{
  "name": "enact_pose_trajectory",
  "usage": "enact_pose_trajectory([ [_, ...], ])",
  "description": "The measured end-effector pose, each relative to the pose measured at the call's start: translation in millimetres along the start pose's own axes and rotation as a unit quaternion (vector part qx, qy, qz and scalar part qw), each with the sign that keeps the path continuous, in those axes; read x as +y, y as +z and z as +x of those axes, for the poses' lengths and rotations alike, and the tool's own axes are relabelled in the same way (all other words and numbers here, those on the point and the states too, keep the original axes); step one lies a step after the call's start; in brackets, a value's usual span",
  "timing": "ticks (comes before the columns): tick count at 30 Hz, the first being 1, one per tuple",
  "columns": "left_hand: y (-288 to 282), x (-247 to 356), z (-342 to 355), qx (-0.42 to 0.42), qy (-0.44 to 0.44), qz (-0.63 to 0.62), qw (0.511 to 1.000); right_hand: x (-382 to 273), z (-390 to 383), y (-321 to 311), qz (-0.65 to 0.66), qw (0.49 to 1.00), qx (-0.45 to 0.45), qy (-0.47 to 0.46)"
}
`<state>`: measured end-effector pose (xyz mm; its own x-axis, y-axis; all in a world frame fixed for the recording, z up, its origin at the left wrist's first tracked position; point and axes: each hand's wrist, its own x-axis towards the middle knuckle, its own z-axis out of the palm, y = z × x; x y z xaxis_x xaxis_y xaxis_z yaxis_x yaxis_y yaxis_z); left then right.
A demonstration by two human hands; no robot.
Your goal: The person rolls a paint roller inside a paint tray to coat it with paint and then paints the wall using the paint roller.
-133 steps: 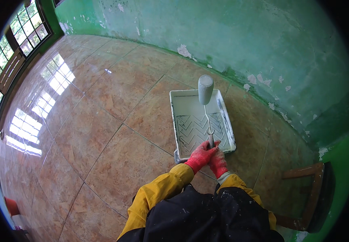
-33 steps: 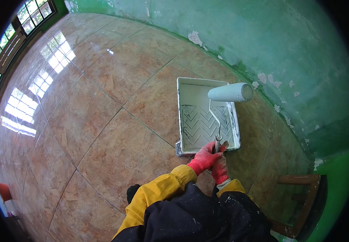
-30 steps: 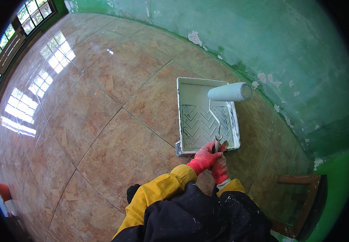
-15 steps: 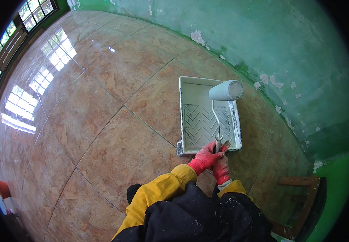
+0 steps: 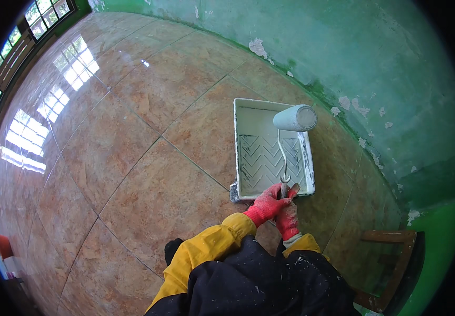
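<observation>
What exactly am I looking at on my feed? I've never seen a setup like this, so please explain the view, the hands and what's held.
There is no machine: these are a person's own hands, in red gloves. The view comes from a wide camera worn on the head, looking down, which is why straight edges bend. The left hand and right hand meet around the handle of a paint roller. Its pale end looks raised, overlapping the right edge of a paint tray in this view. The tray, with pale paint inside, sits on a tiled floor near a peeling green wall.
</observation>
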<state>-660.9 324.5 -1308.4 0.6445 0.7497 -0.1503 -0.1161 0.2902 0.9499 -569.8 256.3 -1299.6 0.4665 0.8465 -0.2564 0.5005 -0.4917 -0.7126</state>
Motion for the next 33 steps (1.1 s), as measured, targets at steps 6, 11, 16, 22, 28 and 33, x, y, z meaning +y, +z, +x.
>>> enact_pose_trajectory([
  [6, -1.8, 8.3, -2.1, -0.004, -0.007, 0.026, 1.0, 8.7, 2.4, 2.5, 0.018, 1.0, 0.002, 0.013],
  [11, -1.3, 30.7, -9.0, 0.001, -0.018, 0.041, 0.999, 12.7, 3.6, 3.3, 0.014, 1.0, -0.011, 0.0],
  [16, -4.9, 12.3, -4.5, 0.001, -0.008, 0.03, 1.0, -18.5, -7.3, 3.1, 0.135, 0.99, 0.021, 0.022],
  [22, -2.8, 35.6, -10.8, -0.002, -0.034, 0.031, 0.999, 6.6, 1.3, 6.3, 0.119, 0.992, 0.024, 0.017],
  [28, -5.1, 23.4, -7.9, 0.003, -0.027, 0.02, 0.999, -12.2, -4.4, 0.6, 0.112, 0.993, -0.019, 0.021],
  [33, -3.3, 40.1, -11.2, 0.001, -0.056, 0.036, 0.998, -21.9, -4.9, -7.1, 0.119, 0.99, -0.025, 0.066],
])
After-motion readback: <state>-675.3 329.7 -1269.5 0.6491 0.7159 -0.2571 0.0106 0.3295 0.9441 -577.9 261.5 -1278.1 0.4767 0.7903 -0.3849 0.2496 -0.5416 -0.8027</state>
